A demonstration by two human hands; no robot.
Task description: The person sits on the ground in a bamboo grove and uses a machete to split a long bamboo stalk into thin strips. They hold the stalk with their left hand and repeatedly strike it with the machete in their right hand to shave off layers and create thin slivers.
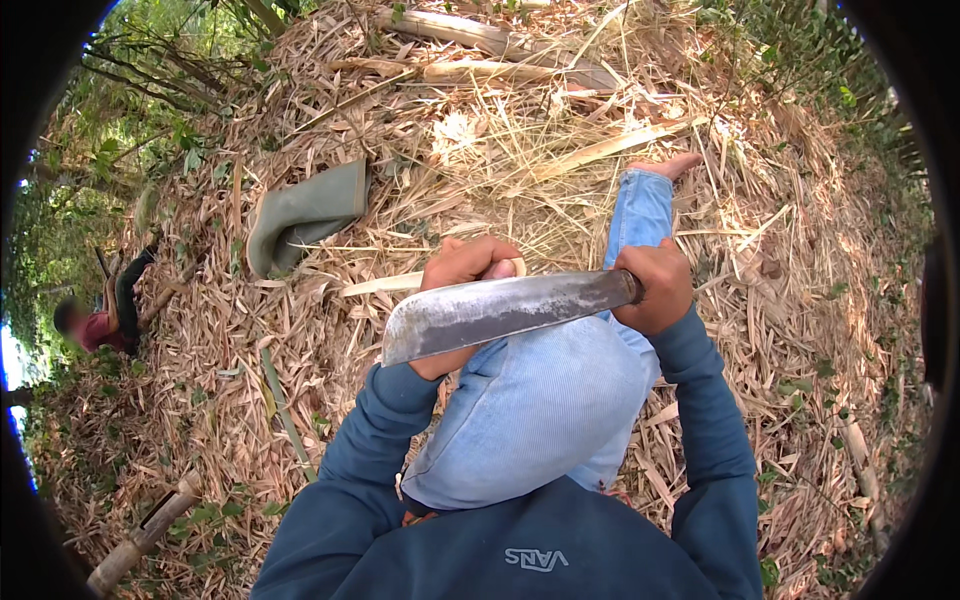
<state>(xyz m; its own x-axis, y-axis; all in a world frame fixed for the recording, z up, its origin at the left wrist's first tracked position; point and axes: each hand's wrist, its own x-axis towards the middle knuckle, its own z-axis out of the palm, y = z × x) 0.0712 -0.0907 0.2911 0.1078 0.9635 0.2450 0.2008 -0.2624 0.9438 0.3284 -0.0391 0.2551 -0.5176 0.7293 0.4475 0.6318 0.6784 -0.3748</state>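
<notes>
- One cleaver (500, 312), one bamboo strip (385, 284), one green rubber boot (300, 215) at ten o'clock.
- Blade's broad, grey, worn and stained.
- It lies nearly level over your raised knee, blunt tip toward nine o'clock, handle toward three.
- Your right hand (655, 287) is clenched around the handle; your left hand (462, 275) grips the strip behind the blade.

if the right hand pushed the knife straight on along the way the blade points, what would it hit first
Most likely the left hand: the right hand grips the handle of the broad knife, whose blade runs across the raised knee toward the left hand holding a pale bamboo strip. Depth is unclear, so the blade may pass just in front of it.
</notes>
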